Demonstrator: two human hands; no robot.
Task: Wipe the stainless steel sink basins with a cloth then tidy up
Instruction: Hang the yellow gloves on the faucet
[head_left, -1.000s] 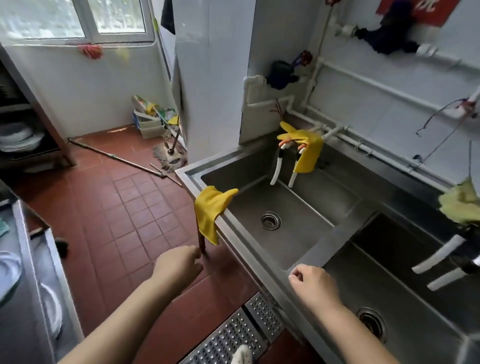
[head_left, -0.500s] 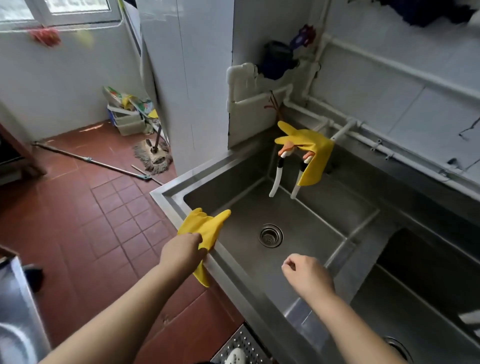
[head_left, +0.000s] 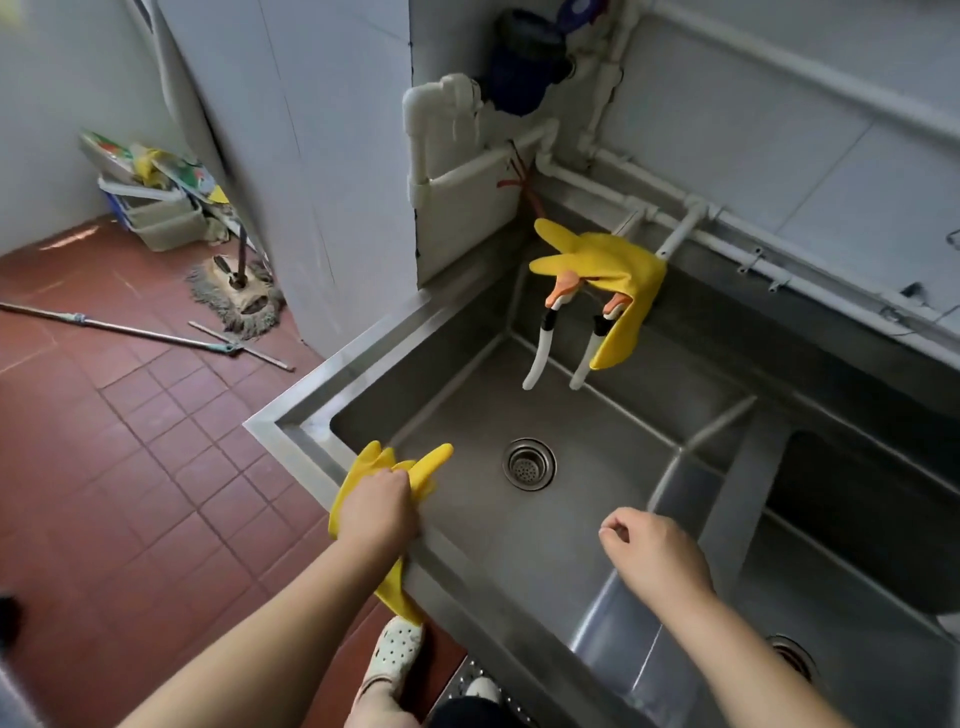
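Note:
A yellow rubber glove (head_left: 431, 462) is draped over the front rim of the stainless steel sink (head_left: 301, 431). My left hand (head_left: 376, 506) grips this glove at the rim. My right hand (head_left: 652, 556) hovers over the left basin with its fingers loosely curled and holds nothing. A second yellow glove (head_left: 608, 265) hangs over the two taps (head_left: 540, 348) at the back of the left basin. The drain (head_left: 529, 463) sits in the basin floor. A second basin (head_left: 857, 525) lies to the right behind a divider.
White pipes (head_left: 727, 228) run along the tiled wall behind the sink. On the red tile floor to the left lie a mop head (head_left: 236, 299), a long pole (head_left: 130, 330) and a crate of clutter (head_left: 156, 208). My white shoe (head_left: 392, 654) stands by a floor grate.
My left hand has reached forward from the floor side and taken hold of the yellow glove on the sink rim. The view has tilted down and closer to the left basin.

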